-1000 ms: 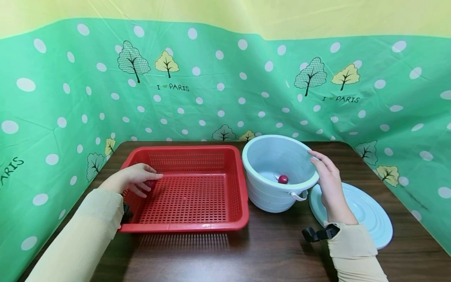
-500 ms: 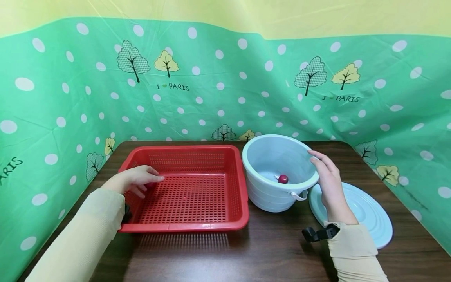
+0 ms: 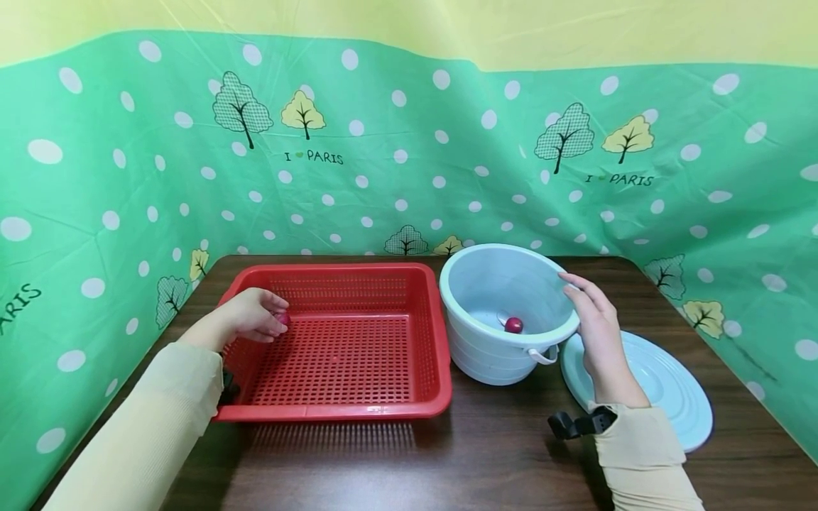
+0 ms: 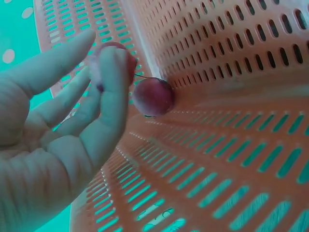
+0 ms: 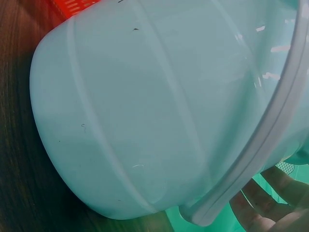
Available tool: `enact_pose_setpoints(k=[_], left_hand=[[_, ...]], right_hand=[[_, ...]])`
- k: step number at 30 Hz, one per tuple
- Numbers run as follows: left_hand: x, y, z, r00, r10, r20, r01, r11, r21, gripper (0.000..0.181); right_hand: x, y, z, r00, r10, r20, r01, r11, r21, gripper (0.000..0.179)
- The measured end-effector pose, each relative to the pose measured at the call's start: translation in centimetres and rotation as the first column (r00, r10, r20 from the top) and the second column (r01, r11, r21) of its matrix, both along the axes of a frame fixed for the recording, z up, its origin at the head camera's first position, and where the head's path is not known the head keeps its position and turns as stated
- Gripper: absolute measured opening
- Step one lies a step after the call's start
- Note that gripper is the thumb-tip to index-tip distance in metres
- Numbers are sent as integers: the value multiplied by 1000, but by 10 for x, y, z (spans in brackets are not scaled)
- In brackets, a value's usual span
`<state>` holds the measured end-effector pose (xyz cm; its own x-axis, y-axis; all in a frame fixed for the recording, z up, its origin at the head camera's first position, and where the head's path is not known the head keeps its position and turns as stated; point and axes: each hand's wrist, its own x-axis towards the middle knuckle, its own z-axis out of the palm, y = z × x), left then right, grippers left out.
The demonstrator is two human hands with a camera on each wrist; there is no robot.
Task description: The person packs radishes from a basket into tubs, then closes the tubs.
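My left hand (image 3: 252,317) reaches into the left side of the red plastic basket (image 3: 332,411). Its fingertips pinch a small red radish (image 4: 113,63), partly hidden behind a finger. A second radish (image 4: 153,96) lies beside it against the basket wall in the left wrist view. My right hand (image 3: 597,326) touches the right rim of the light blue bucket (image 3: 492,355), fingers fairly straight. Part of that hand shows beyond the rim in the right wrist view. One radish (image 3: 513,325) with a thin pale root lies inside the bucket.
A light blue round lid (image 3: 664,390) lies on the dark wooden table (image 3: 498,454), partly under the right forearm. Basket and bucket stand close side by side. A green and yellow patterned cloth (image 3: 396,142) hangs behind the table.
My left fingers have drawn together, and a radish now shows at their tips in the head view. The right hand and bucket look unchanged.
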<state>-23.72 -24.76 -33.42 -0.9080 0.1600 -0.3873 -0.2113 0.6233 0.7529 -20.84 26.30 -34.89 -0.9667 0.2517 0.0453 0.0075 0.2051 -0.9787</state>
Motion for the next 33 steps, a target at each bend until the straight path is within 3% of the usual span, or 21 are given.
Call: enact_pose_setpoints(k=[13, 24, 29, 33], left_hand=[[-2, 2, -1, 1000, 29, -10, -29, 999, 14, 51], [0, 5, 10, 1000, 3, 8, -3, 997, 74, 51], [1, 10, 17, 999, -36, -37, 39, 996, 86, 52], [3, 16, 24, 996, -27, -81, 37, 992, 122, 53]], right_hand=[[1, -2, 1, 1000, 11, -4, -11, 1000, -16, 47], [0, -1, 1, 1000, 2, -8, -2, 1000, -26, 46], [0, -1, 0, 1000, -3, -6, 3, 1000, -15, 46], [1, -1, 0, 1000, -3, -9, 3, 1000, -16, 45]])
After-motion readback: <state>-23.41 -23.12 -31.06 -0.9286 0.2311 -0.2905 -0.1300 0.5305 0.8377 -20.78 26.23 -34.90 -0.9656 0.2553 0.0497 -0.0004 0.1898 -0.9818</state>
